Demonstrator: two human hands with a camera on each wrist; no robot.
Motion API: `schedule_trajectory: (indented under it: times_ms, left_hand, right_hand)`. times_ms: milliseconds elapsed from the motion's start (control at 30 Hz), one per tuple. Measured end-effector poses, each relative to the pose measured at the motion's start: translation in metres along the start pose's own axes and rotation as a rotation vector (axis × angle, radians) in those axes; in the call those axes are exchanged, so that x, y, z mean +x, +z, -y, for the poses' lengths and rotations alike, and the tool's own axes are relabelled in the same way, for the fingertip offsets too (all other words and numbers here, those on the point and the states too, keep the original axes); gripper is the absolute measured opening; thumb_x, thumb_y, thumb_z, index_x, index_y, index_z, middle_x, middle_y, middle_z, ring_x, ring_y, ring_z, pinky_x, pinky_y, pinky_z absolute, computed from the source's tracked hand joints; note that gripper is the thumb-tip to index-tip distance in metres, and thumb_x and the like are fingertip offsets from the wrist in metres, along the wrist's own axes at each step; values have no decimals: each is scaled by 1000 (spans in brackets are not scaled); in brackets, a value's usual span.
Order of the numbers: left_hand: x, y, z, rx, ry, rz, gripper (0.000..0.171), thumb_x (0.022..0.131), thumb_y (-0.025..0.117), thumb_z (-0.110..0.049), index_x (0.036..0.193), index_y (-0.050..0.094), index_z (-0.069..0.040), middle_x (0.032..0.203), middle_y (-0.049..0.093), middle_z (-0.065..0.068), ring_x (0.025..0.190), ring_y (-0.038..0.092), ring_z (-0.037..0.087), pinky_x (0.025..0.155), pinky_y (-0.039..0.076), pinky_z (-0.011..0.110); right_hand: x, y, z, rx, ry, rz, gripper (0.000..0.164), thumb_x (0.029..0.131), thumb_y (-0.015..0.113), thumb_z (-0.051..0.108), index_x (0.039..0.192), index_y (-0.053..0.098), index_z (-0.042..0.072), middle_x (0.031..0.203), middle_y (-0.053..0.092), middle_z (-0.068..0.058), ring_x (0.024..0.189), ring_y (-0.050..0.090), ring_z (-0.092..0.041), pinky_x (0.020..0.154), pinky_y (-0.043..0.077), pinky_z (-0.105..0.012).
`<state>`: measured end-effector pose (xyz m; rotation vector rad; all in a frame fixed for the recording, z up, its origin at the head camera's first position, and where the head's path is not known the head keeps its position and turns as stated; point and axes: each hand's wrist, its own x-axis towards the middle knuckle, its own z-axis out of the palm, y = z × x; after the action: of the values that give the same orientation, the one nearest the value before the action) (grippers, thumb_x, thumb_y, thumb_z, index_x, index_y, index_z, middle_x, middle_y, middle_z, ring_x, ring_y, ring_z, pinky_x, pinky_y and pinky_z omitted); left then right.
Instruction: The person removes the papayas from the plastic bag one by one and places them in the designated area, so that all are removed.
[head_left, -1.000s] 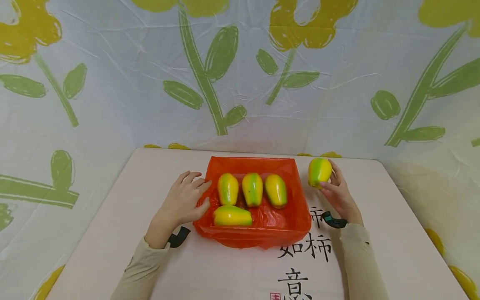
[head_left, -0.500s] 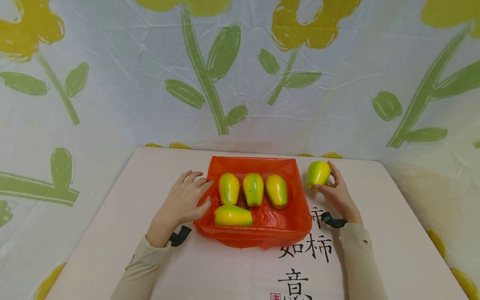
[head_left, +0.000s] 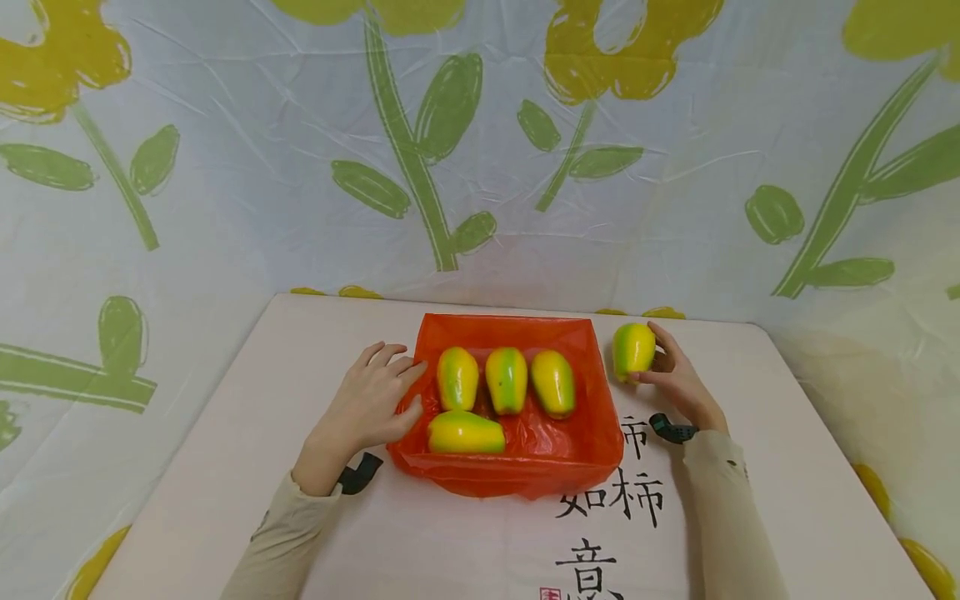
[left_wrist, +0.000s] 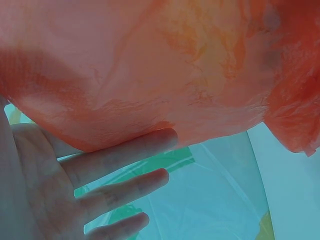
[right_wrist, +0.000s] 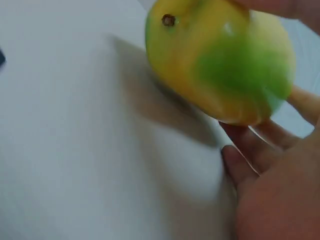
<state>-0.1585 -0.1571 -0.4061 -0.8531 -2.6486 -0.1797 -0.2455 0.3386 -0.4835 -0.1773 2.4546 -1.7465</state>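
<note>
Beside the right end of a box-shaped red plastic bag [head_left: 517,477], my right hand [head_left: 686,387] holds a yellow-green papaya [head_left: 633,348] between thumb and fingers. In the right wrist view that papaya [right_wrist: 220,65] shows a brown stem end, with fingers curled under it and a shadow on the cloth close by. Several more papayas lie inside the bag: three stand in a row at the back, and one papaya [head_left: 467,432] lies sideways at the front left. My left hand [head_left: 371,396] rests with spread fingers at the bag's left side; the left wrist view shows them extended along the red plastic [left_wrist: 150,100].
A pale cloth [head_left: 450,550] with black brush characters [head_left: 588,567] covers the table. Behind it hangs a white curtain [head_left: 300,108] printed with yellow flowers and green leaves. A dark wrist strap piece [head_left: 671,428] shows at each wrist.
The right hand has brought the papaya slightly left and down, turning it a little, just right of the bag. My left hand and the papayas in the bag stay as they were.
</note>
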Motion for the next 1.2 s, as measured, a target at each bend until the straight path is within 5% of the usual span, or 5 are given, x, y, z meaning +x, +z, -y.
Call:
schedule_trajectory:
  times_ms: [500, 833, 1200]
  left_hand:
    - [0, 0, 0, 6, 0, -1, 45, 84, 56, -28, 119, 71, -4, 112, 69, 11, 119, 53, 35, 108, 36, 55]
    - [0, 1, 0, 0, -2, 5, 45, 84, 56, -28, 120, 71, -4, 113, 69, 11, 119, 53, 35, 108, 35, 55]
    - [1, 0, -1, -1, -5, 17, 46, 84, 56, -28, 120, 71, -4, 113, 69, 11, 120, 53, 35, 108, 35, 55]
  right_hand:
    - [-1, 1, -13, 169, -88, 55, 100, 82, 62, -8, 161, 7, 18, 164, 3, -15, 145, 9, -33, 118, -2, -58]
    - [-2, 12, -9, -39, -57, -56, 110, 81, 76, 9, 161, 1, 22, 163, 10, -18, 140, 16, -39, 116, 3, -64]
    - [-3, 15, -8, -92, -12, -79, 114, 82, 76, 17, 160, -7, 28, 162, 9, -20, 140, 17, -42, 114, 5, -68]
